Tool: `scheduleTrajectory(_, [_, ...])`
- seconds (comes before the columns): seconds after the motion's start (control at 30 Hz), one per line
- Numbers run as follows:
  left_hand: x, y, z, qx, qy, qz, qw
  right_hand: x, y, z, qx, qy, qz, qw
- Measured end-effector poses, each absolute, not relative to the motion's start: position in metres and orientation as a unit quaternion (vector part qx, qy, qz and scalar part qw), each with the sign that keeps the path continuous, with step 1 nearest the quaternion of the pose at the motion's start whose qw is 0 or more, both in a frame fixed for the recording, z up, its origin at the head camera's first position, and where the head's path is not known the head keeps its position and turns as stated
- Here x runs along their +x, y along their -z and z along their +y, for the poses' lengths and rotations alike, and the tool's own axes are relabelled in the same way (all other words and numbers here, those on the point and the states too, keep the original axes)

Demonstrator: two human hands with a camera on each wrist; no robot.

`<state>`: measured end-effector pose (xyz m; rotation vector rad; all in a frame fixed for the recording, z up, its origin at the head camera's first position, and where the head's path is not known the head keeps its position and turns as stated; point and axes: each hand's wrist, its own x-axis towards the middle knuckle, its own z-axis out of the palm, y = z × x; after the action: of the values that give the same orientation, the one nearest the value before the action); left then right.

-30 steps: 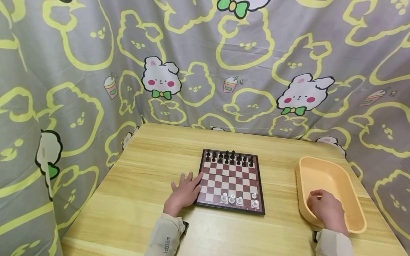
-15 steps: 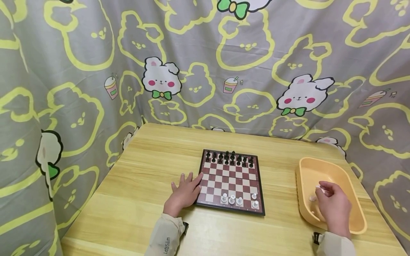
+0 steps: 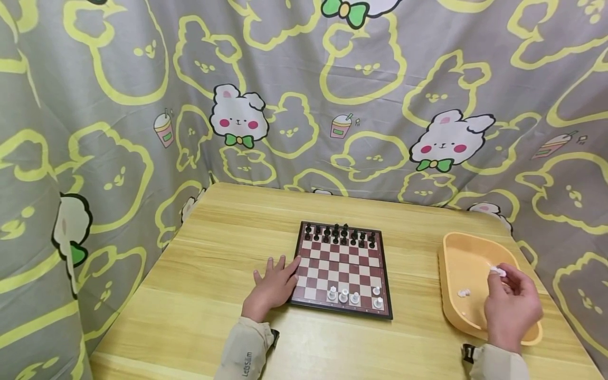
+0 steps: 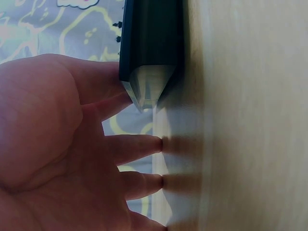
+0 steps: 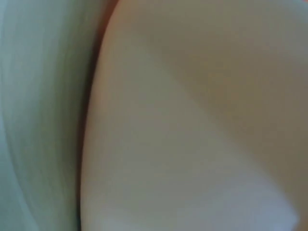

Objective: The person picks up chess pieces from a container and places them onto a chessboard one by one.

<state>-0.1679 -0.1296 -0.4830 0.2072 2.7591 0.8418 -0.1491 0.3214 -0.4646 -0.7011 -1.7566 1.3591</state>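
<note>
My right hand [image 3: 515, 309] is over the orange plastic bin [image 3: 458, 258] and pinches a white chess piece [image 3: 497, 271] between thumb and fingers. Which piece it is cannot be made out. Below it in the bin lie loose white pieces [image 3: 464, 293]. The left hand [image 3: 273, 287] rests at the left edge of the folding chessboard [image 3: 309, 268], fingers spread. In the left wrist view its fingertips [image 4: 149, 143] touch the table, and the thumb side meets the board's dark edge [image 4: 151, 38]. The right wrist view shows only the bin's blurred wall [image 5: 168, 120].
Two rows of black chess pieces [image 3: 336, 235] stand along the board's far side. Several white chess pieces [image 3: 344, 296] stand on its near side, toward the right. A wooden table [image 3: 228, 227] lies under everything, with a patterned curtain [image 3: 294, 132] behind and at the left.
The right hand has risen out of the bin and shifted right, carrying a white chess piece. White pieces left in the bin have come into sight. The left hand and board stay put.
</note>
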Motion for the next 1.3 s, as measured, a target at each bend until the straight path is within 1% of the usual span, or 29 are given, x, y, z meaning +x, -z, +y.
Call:
scheduleTrajectory(0.17, [-0.168, 0.484, -0.130, 0.071, -0.289, 0.947, 0.124, -0.149, 0.461, 0.319, -0.287, -0.532, -0.672, 0.427])
scheduleTrajectory(0.47, [-0.168, 0.485, -0.131, 0.074, -0.290, 0.947, 0.121, -0.148, 0.455, 0.311, -0.270, -0.531, -0.650, 0.472])
scheduleTrajectory(0.67, [-0.168, 0.484, -0.130, 0.075, -0.287, 0.947, 0.121, -0.151, 0.460, 0.315, -0.246, -0.571, -0.617, 0.482])
scheduleTrajectory(0.97, [-0.169, 0.484, -0.129, 0.075, -0.286, 0.947, 0.122, -0.151, 0.466, 0.313, -0.228, -0.520, -0.674, 0.472])
scheduleTrajectory(1.3, [-0.169, 0.484, -0.130, 0.070, -0.284, 0.948, 0.126, -0.143, 0.440, 0.271, -0.130, -0.507, -0.693, 0.496])
